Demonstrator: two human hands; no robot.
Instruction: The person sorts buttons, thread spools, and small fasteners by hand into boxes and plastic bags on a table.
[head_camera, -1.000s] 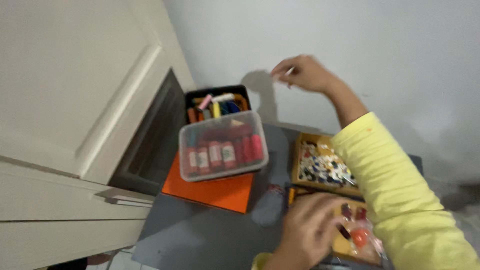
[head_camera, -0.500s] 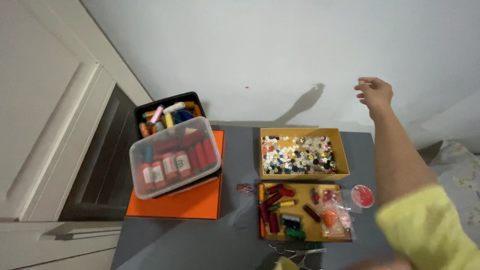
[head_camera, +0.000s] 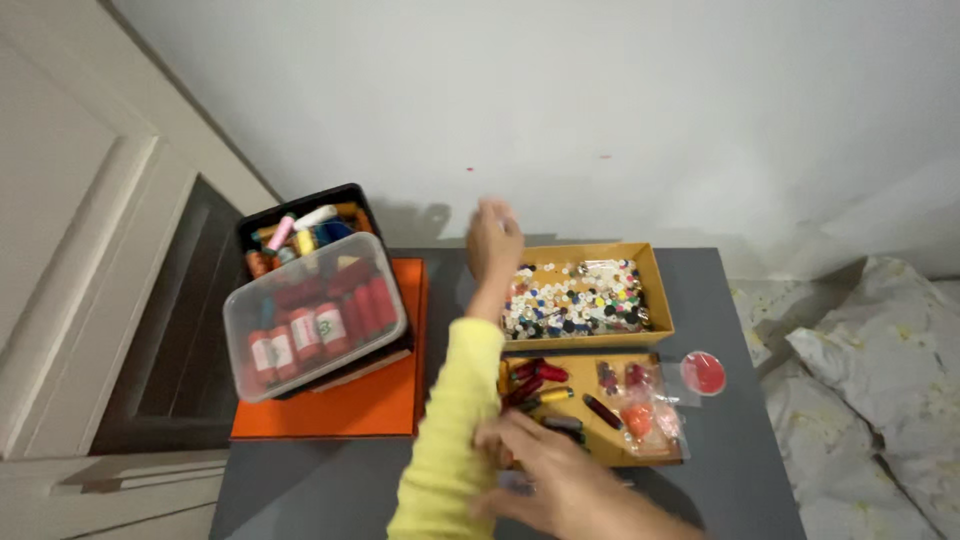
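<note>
Hands cross over the grey table (head_camera: 350, 480); the left hand (head_camera: 494, 238), blurred, is raised at centre frame just left of the box of buttons (head_camera: 580, 297), grip impossible to tell; the right hand (head_camera: 545, 478), fingers spread, rests at lower centre on the tray of thread spools (head_camera: 590, 405); a clear tub of spools (head_camera: 315, 315) sits left on an orange box (head_camera: 340, 405).

The table (head_camera: 340, 490) is plain dark grey. On it, a flat box (head_camera: 345, 405) is bright orange, a clear tub (head_camera: 312, 315) shows red thread spools, and a black bin (head_camera: 300, 215) holds pink, yellow and blue ones. The mustard-yellow tray (head_camera: 585, 300) carries white, black and multicoloured buttons. The sleeve (head_camera: 450, 430) is pale yellow. A small round lid (head_camera: 704, 372) is red.
</note>
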